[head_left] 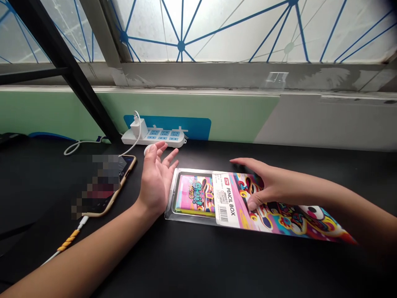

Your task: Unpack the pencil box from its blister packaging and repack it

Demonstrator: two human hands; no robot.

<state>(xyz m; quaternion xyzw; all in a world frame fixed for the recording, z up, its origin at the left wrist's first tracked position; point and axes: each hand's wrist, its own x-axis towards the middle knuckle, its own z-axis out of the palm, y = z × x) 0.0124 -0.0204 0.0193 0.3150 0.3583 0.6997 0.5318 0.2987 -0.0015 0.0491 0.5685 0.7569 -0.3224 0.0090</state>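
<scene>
A packaged pencil box [196, 193] lies flat on the black table. Clear plastic covers its left part, and a white label [223, 200] with a barcode reads "PENCIL BOX". To the right stretches a bright cartoon-printed card [287, 219]. At the left end of the package, my left hand [156, 182] is held palm inward with its fingers spread, its edge close to the plastic; whether it touches is unclear. My right hand [259, 182] lies across the printed card, thumb on the surface and index finger stretched beyond the far edge. Its other fingers are mostly hidden.
A phone [127, 171], partly blurred out, lies left with a charging cable [68, 240] plugged in. Against the green wall sits a white power strip [164, 136] with a charger [139, 129]. A black slanted post [77, 82] rises at left. Patterned windows are behind.
</scene>
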